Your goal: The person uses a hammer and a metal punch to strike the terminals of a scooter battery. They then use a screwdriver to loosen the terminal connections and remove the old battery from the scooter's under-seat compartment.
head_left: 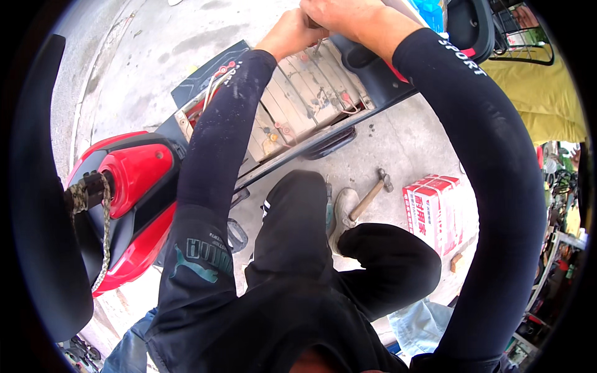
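"Grip first: how is it?"

"Left hand (288, 34) is curled almost closed, and right hand (341, 13) meets it, bent also. What they hold, I cannot tell."

"And under them?"

"Beige blocks (300, 99) sit in the open bay of 1 red scooter (132, 177). If the grip slips, some small part could drop into a gap."

"Those pale wires (210, 92), near the left sleeve (219, 140)?"

"Arm movement could snag them. Farther, 1 hammer (368, 200) lies just beside the shoe (343, 214); standing carelessly, this person could stumble."
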`<action>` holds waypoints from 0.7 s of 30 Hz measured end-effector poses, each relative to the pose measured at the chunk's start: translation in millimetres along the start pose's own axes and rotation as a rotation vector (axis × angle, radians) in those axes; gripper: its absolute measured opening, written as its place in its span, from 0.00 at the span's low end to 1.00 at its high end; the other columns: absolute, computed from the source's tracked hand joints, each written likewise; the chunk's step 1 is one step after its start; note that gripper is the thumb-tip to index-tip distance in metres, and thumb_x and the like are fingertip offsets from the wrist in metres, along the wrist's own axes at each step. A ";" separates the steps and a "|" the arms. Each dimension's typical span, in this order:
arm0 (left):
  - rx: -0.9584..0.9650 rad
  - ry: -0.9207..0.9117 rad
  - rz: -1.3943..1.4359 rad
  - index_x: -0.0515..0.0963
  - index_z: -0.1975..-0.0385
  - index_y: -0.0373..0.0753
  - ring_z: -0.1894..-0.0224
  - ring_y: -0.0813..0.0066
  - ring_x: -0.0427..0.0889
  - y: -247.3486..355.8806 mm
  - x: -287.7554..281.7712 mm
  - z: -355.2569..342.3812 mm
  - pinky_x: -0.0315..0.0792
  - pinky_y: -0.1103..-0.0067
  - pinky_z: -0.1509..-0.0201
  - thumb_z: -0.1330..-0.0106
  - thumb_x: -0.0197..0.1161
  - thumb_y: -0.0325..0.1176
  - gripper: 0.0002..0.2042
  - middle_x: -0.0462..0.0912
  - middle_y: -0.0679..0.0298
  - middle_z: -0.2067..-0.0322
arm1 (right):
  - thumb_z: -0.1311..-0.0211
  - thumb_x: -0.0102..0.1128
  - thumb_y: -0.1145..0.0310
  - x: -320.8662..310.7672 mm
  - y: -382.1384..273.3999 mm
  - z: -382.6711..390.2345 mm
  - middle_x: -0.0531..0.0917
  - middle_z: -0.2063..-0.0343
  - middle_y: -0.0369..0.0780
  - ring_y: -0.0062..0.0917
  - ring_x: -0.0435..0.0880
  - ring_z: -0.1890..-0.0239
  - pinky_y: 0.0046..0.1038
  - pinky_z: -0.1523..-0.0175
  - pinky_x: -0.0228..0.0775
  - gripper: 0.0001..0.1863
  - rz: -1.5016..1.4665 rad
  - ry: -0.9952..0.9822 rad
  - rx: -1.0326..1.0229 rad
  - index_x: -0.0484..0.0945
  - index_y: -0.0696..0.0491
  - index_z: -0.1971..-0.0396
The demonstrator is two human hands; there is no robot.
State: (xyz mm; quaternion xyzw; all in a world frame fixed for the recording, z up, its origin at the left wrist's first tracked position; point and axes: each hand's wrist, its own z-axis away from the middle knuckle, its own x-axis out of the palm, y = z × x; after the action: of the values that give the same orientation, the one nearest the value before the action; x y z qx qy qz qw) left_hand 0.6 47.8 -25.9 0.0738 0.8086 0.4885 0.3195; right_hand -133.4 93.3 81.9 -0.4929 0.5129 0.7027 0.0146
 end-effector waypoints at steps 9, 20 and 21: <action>0.059 -0.135 0.005 0.85 0.52 0.36 0.58 0.68 0.88 7.3 -11.3 6.4 0.79 0.73 0.50 0.37 0.74 0.43 0.20 0.90 0.57 0.60 | 0.41 0.63 0.70 -34.6 9.9 -6.6 0.89 0.61 0.47 0.38 0.89 0.56 0.36 0.50 0.81 0.08 -0.397 -0.253 0.036 0.89 0.52 0.66; 0.116 -0.312 -0.393 0.85 0.50 0.37 0.52 0.58 0.87 -11.6 -34.4 -15.9 0.78 0.68 0.46 0.38 0.72 0.37 0.18 0.89 0.51 0.55 | 0.41 0.64 0.70 -16.7 -14.9 2.6 0.89 0.64 0.51 0.42 0.91 0.58 0.40 0.52 0.83 0.08 -0.539 -0.091 0.454 0.89 0.58 0.68; 0.111 -0.341 -0.461 0.86 0.51 0.38 0.54 0.57 0.88 -10.0 -38.3 -15.7 0.80 0.68 0.48 0.39 0.70 0.34 0.17 0.89 0.50 0.57 | 0.41 0.65 0.70 -21.3 -10.4 0.5 0.89 0.64 0.51 0.42 0.91 0.59 0.39 0.52 0.83 0.08 -0.647 -0.147 0.449 0.89 0.57 0.68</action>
State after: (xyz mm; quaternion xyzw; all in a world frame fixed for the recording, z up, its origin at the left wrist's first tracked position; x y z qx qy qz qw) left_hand 23.4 14.5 -12.3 -0.0136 0.7642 0.3387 0.5488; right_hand -117.3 108.9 89.6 -0.5621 0.4696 0.5657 0.3789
